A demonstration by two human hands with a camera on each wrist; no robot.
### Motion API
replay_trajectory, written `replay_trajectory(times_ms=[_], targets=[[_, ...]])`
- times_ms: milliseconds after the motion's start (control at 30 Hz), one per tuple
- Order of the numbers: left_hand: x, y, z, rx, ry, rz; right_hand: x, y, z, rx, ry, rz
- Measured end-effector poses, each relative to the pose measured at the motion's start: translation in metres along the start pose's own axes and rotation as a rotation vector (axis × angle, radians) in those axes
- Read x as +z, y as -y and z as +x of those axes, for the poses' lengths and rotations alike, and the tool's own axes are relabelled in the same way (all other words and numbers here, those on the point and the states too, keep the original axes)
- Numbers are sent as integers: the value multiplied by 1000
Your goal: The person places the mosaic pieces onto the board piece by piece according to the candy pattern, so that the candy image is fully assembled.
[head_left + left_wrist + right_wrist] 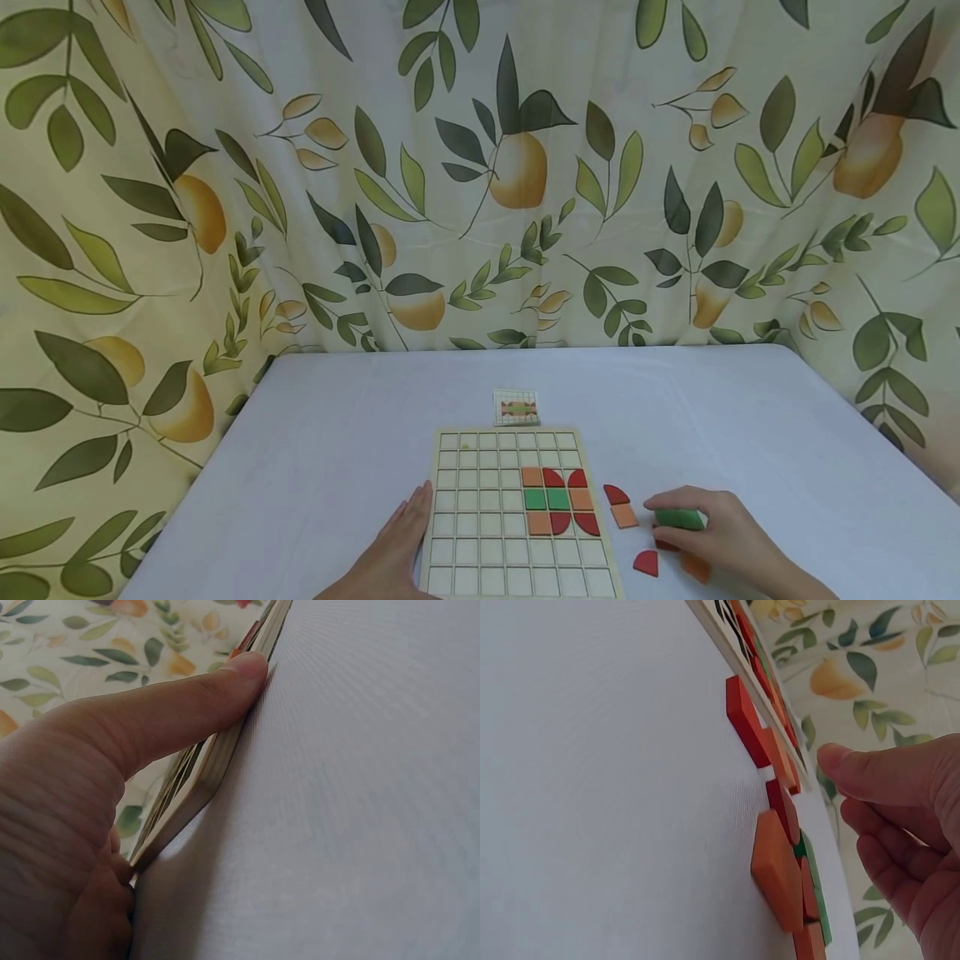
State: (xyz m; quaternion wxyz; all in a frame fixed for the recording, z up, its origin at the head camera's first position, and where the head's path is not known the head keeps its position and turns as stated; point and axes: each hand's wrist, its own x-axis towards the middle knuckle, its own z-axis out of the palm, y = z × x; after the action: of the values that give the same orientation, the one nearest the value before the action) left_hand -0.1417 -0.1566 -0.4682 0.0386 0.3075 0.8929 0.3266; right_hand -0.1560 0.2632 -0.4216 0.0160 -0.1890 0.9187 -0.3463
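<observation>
My left hand (397, 542) lies along the left edge of a gridded wooden board (453, 550), fingers straight. Its thumb (232, 675) presses against the board's side edge. Orange squares (532, 477), red quarter-circle tiles (552, 477) and green squares (535, 499) sit in cells on the board's right half. My right hand (723, 525) hovers right of the board over loose tiles, thumb and index finger apart. Green tiles (678, 519) show between them; in the right wrist view green tiles (816, 877) lie on the table, and nothing shows in the fingers.
A small pattern card (516, 408) lies behind the board. Loose near the board's right edge are a red quarter-circle (617, 495), an orange square (624, 517) and another red quarter-circle tile (646, 563). A white cloth covers the table (360, 417); a leaf-patterned curtain (465, 250) hangs behind.
</observation>
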Motion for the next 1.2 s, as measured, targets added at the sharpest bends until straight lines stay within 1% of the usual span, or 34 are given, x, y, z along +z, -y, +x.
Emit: replay_trajectory(times_ms=[67, 267, 467, 600, 667, 767, 833, 900, 1067, 1200], targets=[[0, 0, 0, 2, -4, 6, -2, -2, -3, 23, 1, 15], [-1, 1, 0, 27, 6, -4, -7, -9, -14, 77, -28, -13], [-2, 0, -2, 11, -8, -10, -10, -15, -21, 177, -12, -6], [-1, 1, -1, 11, -2, 8, -13, -20, -26, 186, -20, -40], [-1, 1, -1, 16, -1, 23, -15, -23, -29, 205, -30, -50], [0, 1, 0, 17, 0, 14, -18, -27, -31, 273, -33, -38], [0, 0, 0, 25, 1, 4, -19, -30, -32, 323, -23, -19], [0, 0, 0, 25, 2, -7, -21, -32, -33, 353, -8, -6], [-1, -1, 0, 10, 4, -1, -25, -41, -37, 369, 47, 22], [-2, -2, 0, 3, 5, 0, -27, -46, -38, 353, 91, 48]])
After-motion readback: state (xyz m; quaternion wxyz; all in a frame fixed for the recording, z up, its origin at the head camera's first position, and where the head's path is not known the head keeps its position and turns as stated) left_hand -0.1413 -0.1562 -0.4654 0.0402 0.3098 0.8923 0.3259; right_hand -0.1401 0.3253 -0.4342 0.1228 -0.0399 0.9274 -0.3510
